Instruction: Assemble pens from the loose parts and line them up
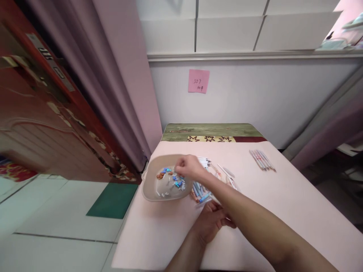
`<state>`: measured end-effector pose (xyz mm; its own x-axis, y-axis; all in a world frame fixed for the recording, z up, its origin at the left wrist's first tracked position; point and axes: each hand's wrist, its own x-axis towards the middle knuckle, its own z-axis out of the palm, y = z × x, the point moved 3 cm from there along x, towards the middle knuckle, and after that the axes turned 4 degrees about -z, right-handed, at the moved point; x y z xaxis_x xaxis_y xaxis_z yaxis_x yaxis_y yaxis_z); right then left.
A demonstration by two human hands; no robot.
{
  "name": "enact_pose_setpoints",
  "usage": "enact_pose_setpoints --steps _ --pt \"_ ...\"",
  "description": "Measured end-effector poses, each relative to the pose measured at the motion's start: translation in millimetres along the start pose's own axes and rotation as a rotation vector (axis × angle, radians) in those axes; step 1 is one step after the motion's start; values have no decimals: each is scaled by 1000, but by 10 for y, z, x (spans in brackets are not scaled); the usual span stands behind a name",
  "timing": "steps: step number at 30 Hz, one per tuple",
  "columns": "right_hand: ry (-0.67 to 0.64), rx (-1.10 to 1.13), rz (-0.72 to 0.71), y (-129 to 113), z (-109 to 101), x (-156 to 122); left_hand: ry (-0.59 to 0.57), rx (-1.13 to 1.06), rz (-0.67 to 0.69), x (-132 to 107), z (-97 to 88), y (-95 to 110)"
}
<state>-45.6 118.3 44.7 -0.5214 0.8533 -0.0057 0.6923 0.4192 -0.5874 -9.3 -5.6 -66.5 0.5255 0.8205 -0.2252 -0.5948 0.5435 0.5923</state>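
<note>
The tub (150,179) lies under the pinched right hand (189,167), farther from the curled left hand (210,222); I cannot tell what either holds.

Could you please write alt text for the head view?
A person's right hand is over a beige basin holding small coloured pieces; the left hand is near piled pen-like sticks on a pale table. A neat row lies farther right.
</note>
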Motion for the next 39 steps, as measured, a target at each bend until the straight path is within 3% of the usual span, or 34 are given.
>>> enact_pose_setpoints --steps 2,5,8,11,16,23,27,39 --pt "79 140 29 266 -263 -296 -42 10 -14 -25 14 7" --pt "365 809 125 745 -509 -860 -34 -30 -7 -10 12 38" --pt "543 1010 245 1083 -457 -1411 6 -87 17 18 -10 75" --pt "656 1068 286 1176 -244 -1790 56 -144 41 33 -40 109" --pt "678 963 169 1044 27 -2004 141 -218 52 12 -22 87" --pt "721 615 -8 961 12 -2088 310 -416 51 -48 153 -77" --pt "767 551 -17 976 -32 -2160 319 -395 37 -65 256 -93" --pt "733 533 -22 979 -108 -2389 286 -393 1 -113 456 -264"
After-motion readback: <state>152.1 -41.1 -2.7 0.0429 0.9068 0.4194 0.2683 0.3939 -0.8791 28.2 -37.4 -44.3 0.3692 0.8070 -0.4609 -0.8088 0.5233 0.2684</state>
